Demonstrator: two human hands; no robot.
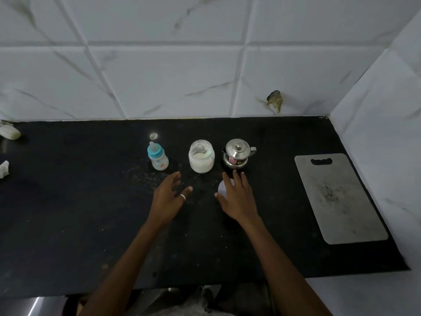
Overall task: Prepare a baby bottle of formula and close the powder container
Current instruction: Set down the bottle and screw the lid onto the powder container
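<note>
We could read no text, brand or number anywhere. The small lidded stainless-steel jug (237, 153) carried a red-and-white sticker (232, 160) on its belly, but its print was too small for us to make out. The clear plastic baby bottle with the blue collar (157, 157) bore small orange markings (161, 166), which we could not tell as letters or pictures.

My one view is the head camera, wide-angle, looking forward and down onto the black counter (68, 224) and facing the tiled wall (159, 76). It sits close — left hand (169, 197) and right hand (237, 198) fall mid-frame.
</note>
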